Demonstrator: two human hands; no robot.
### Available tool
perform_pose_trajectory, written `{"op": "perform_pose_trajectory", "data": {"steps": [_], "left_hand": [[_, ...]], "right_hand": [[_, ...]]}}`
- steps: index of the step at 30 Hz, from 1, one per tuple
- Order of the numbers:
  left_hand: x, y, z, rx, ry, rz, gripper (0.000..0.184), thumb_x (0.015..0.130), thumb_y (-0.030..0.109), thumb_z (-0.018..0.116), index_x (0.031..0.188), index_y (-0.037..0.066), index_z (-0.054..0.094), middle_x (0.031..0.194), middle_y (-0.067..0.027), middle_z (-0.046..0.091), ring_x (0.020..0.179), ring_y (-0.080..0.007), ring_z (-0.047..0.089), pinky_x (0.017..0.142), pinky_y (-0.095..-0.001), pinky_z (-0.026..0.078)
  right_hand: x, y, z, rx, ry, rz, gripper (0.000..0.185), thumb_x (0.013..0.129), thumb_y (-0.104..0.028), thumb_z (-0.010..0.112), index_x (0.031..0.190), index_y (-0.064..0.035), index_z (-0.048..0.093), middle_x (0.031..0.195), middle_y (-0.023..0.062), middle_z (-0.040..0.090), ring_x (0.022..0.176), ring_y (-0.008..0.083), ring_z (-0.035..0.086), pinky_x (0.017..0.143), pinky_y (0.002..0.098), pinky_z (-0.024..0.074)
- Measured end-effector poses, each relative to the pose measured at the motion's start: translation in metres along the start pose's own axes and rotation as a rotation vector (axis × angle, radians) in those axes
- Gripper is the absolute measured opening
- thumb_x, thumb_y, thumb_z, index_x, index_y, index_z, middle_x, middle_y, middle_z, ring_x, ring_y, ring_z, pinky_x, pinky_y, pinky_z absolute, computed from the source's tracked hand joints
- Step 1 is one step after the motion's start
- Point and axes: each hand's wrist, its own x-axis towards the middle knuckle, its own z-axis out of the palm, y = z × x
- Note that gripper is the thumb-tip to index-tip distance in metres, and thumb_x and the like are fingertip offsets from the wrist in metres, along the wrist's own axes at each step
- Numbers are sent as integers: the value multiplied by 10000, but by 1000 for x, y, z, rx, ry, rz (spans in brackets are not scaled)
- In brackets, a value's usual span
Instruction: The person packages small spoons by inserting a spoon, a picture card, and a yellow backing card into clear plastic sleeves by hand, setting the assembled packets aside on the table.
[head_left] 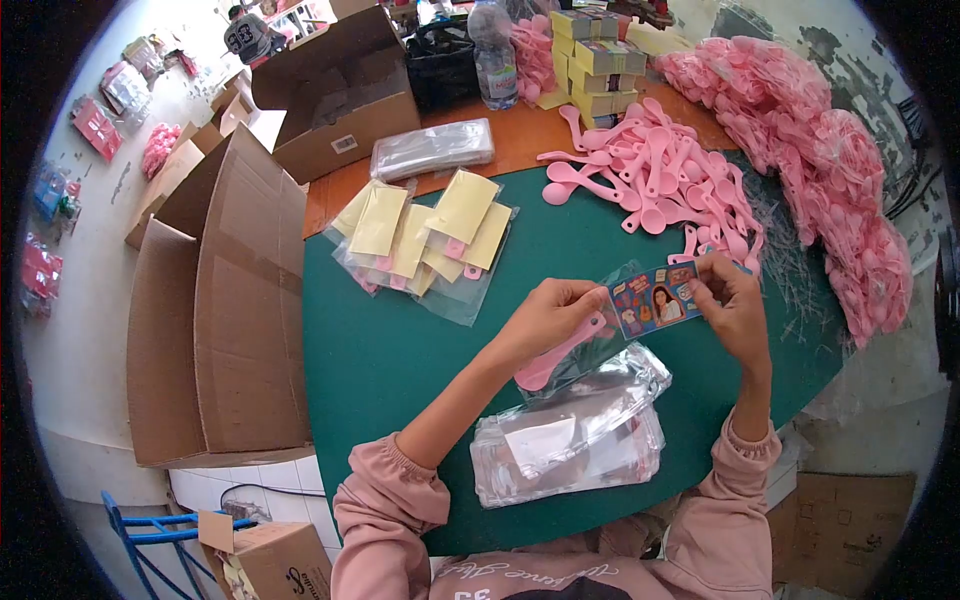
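My left hand [560, 315] pinches a clear plastic bag [603, 345] near its opening. Inside that bag lies a pink spoon [545, 367], slanting down to the left. In my right hand [731, 305] is a printed card [655, 300] with a portrait and small pictures, held between thumb and fingers. The card's left end meets the bag by my left fingertips; whether it is inside the opening I cannot tell. Just below sits a stack of clear plastic bags [600, 455] on the green table top [400, 400].
Filled bags with yellow cards [460, 210] lie at the left. Loose pink spoons [655, 170] are piled at the back right, beside bagged spoons [800, 140]. A bag bundle [433, 150], card stacks [605, 65], a bottle [493, 60] and cardboard boxes [250, 290] stand around.
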Motion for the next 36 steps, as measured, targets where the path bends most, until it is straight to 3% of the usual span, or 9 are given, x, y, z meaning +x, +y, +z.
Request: {"op": "perform_pose_trajectory", "data": {"steps": [5, 7, 9, 11, 18, 22, 24, 27, 36], "left_hand": [[1, -4, -1, 178, -78, 6, 298, 880, 250, 489, 1000, 6, 609, 771, -90, 636, 752, -135, 617, 657, -270, 467], [1, -6, 3, 181, -169, 42, 311, 873, 265, 502, 1038, 20, 598, 775, -111, 642, 740, -160, 627, 655, -291, 468], [-7, 3, 10, 371, -84, 112, 413, 871, 292, 527, 1186, 26, 501, 757, -87, 635, 656, -78, 524, 586, -268, 443], [-10, 2, 12, 387, -54, 129, 433, 871, 281, 523, 1222, 37, 460, 757, -121, 633, 653, -115, 554, 594, -292, 449], [-10, 8, 12, 444, -41, 145, 445, 880, 277, 494, 1260, 61, 413, 726, -192, 614, 636, -251, 609, 593, -346, 453], [-12, 17, 6, 457, -47, 106, 412, 878, 295, 495, 1210, 53, 461, 686, -178, 605, 611, -251, 605, 564, -350, 440], [-10, 16, -7, 700, -168, 223, 351, 875, 315, 504, 1078, 34, 561, 602, -133, 562, 535, -178, 549, 515, -329, 415], [-10, 24, -19, 581, -255, 89, 331, 869, 320, 521, 954, 17, 622, 558, -97, 505, 504, -112, 455, 479, -302, 389], [-8, 13, -16, 527, -208, 118, 317, 865, 308, 537, 935, 15, 635, 569, -54, 524, 508, -78, 438, 469, -265, 395]], "right_hand": [[-1, -6, 5, 30, -112, 16, 103, 791, -51, 580, 875, -9, 538, 637, -21, 510, 579, 22, 454, 487, 194, 370], [0, -8, 11, 55, -558, 207, 140, 764, -60, 607, 868, -5, 531, 668, 17, 533, 588, 56, 474, 520, 215, 392], [0, -3, 21, -38, -561, 76, 159, 755, -70, 616, 875, -6, 533, 677, 30, 540, 599, 78, 493, 546, 226, 409], [1, -11, 30, -70, -511, -66, 179, 731, -85, 636, 869, -8, 552, 687, 43, 555, 635, 128, 528, 600, 251, 434], [-2, 2, 34, 312, -536, 194, 114, 725, -47, 647, 787, 4, 566, 675, 5, 560, 614, 79, 503, 577, 223, 418], [-2, 8, 41, 456, -443, 245, 115, 722, -49, 668, 751, -12, 562, 678, -12, 553, 620, 49, 496, 572, 201, 410], [-2, 7, 40, 467, -400, 255, 120, 721, -52, 672, 736, -17, 558, 679, -15, 551, 623, 46, 494, 570, 199, 407], [0, -3, 33, 413, -412, 248, 92, 737, -55, 657, 763, 1, 588, 701, -8, 566, 636, 52, 502, 579, 200, 409], [1, -3, 32, 432, -498, 316, 108, 765, -72, 622, 826, 17, 619, 700, 5, 578, 640, 61, 512, 577, 202, 414]]}}
